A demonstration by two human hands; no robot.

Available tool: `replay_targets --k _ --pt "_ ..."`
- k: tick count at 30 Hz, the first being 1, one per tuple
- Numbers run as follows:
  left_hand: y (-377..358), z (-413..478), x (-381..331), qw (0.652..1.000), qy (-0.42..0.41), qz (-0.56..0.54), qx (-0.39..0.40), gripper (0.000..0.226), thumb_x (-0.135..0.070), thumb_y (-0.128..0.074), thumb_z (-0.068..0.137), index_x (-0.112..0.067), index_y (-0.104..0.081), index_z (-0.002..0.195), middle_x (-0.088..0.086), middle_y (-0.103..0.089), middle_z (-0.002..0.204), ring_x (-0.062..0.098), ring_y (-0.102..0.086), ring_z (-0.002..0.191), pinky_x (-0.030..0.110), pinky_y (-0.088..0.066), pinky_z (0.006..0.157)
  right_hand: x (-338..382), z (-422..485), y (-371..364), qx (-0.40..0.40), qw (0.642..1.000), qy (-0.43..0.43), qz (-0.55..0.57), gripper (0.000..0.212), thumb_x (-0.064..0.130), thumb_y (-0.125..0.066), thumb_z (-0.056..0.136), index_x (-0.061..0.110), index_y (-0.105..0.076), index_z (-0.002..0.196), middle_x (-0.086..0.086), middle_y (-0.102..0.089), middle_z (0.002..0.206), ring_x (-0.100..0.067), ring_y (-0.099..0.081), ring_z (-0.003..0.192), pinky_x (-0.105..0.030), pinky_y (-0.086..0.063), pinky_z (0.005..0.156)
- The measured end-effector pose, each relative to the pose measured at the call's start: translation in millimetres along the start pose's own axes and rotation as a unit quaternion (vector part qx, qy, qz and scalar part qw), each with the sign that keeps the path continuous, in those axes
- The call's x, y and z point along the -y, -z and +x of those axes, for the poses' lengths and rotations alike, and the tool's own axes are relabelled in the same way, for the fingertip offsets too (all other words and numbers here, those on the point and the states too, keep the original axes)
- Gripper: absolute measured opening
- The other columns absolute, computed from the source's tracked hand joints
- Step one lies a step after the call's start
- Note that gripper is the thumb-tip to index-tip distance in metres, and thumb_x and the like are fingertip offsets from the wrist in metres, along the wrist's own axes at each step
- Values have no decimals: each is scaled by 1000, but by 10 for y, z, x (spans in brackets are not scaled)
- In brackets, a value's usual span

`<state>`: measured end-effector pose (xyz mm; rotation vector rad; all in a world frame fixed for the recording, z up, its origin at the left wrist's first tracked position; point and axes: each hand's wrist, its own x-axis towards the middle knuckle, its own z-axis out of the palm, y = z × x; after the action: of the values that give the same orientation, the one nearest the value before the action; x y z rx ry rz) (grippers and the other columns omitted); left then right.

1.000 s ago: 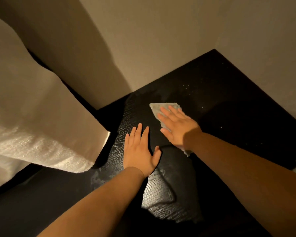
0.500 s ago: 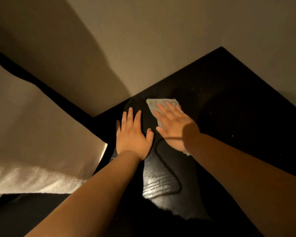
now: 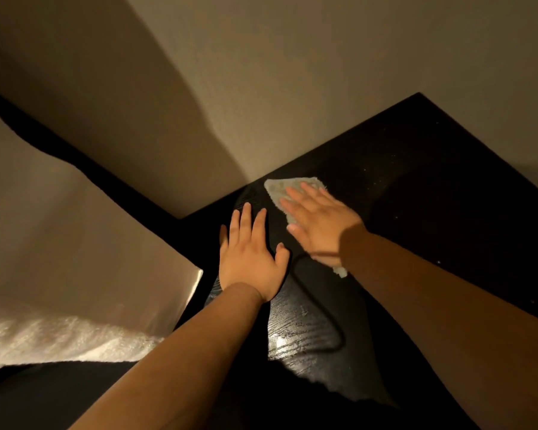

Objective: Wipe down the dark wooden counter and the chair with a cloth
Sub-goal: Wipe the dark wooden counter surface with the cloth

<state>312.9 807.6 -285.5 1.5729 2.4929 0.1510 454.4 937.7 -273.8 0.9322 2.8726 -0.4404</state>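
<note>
Dark wooden desk mid-wipe | right hand flat on grey cloth | left hand spread alongside | specks unwiped rightward; chair unseen

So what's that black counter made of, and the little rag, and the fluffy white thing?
The counter looks like dark wood or wood veneer with a slight sheen; its grain lines catch the light. The cloth under the right hand is pale, soft fabric, maybe microfibre or terry, with a fuzzy edge. The white thing on the left looks like fluffy, looped terry towelling, though I can't be sure.
</note>
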Motion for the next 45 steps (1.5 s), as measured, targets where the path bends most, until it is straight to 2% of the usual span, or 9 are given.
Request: replay_targets --k 6,10,13,20,26,30,34,40,45 --pt "-16 13 10 1000 -2 5 -1 80 -58 -37 97 -27 -15 166 3 -1 176 23 6 161 49 -1 130 -206 445 77 -67 984 -166 6 64 48 -15 107 19 -21 163 -7 -14 172 -31 -5 159 -48 -4 129" --pt "-37 24 29 1000 -12 20 4 82 -60 -36 97 -25 -12 167 5 0 176 25 6 161 51 -1 130 221 481 11 -49 998 -43 20 76 52 -1 98 21 -28 162 -5 -22 170 -30 -9 159 -48 -5 129" --pt "-28 19 30 1000 -11 17 7 83 -61 -35 97 -25 -8 167 5 2 176 25 8 161 51 0 130 173 487 43 -6 1000 27 14 68 49 -4 103 25 -24 163 2 -15 172 -23 -5 159 -44 -4 129" --pt "-12 35 14 1000 -4 -2 14 82 -57 -37 96 -27 -10 167 4 3 176 23 10 161 49 1 130 -211 539 85 -60 996 -70 5 78 51 1 98 21 -34 160 -3 -27 169 -28 -17 157 -46 -11 128" --pt "-11 31 15 1000 -6 -4 12 84 -58 -41 95 -26 -10 167 4 1 176 23 9 161 50 1 130 139 571 47 -2 996 83 7 64 44 -9 105 24 -31 161 3 -23 170 -24 -13 158 -44 -11 129" --pt "-7 30 7 1000 -5 0 8 84 -57 -40 94 -27 -12 167 4 1 176 24 8 161 48 3 130 -378 510 92 -80 997 -14 11 72 46 -8 101 14 -44 155 -10 -40 163 -33 -30 153 -49 -21 126" --pt "4 33 14 1000 -6 -5 14 83 -57 -38 95 -27 -11 167 4 2 176 24 9 161 48 3 130 -358 497 96 -75 985 -157 5 73 49 -5 100 18 -32 161 -7 -24 169 -32 -16 157 -49 -11 128" --pt "-15 32 21 1000 -6 6 8 85 -59 -37 92 -26 -13 167 5 0 176 24 7 161 50 0 130 110 391 25 -37 999 -26 9 60 44 -15 108 23 -25 163 0 -17 172 -26 -8 159 -44 -6 129" --pt "-4 40 23 1000 -5 5 2 85 -60 -34 90 -26 -15 166 5 -4 175 25 3 161 50 -1 130 -680 247 128 -105 981 -161 -3 73 50 -11 102 12 -38 158 -14 -33 165 -36 -26 154 -54 -22 125"
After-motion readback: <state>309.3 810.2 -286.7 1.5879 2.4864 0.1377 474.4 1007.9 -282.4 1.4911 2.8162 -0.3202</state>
